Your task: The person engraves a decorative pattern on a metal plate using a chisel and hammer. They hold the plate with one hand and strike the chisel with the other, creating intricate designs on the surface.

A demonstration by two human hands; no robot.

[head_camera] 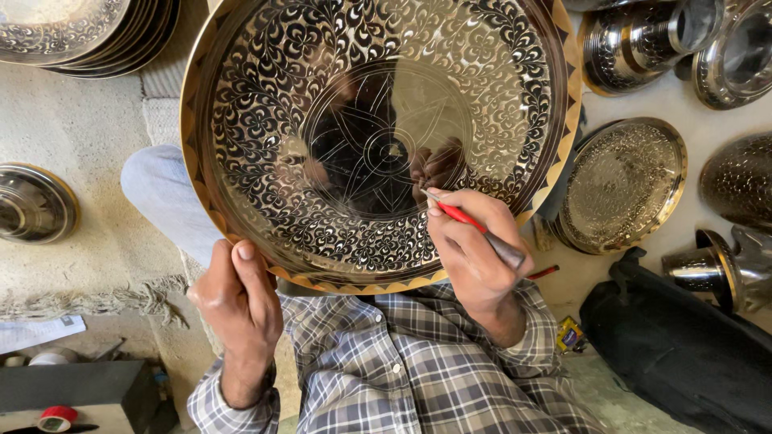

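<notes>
Head view: left hand [239, 299] clamps the big engraved tray [378, 137] at its seven o'clock rim, tilting it steady; right hand [474, 249] pinches a red-handled tool [474, 227] at five o'clock

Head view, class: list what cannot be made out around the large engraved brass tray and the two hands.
- Large engraved brass tray: its top rim is cut off by the frame's upper edge.
- Red-handled engraving tool: its tip is too small to tell whether it touches the metal.
- Left hand: its fingers are hidden behind the tray's rim.
- Right hand: its palm faces away.
- Stack of engraved trays: cut off at the top left corner.
</notes>
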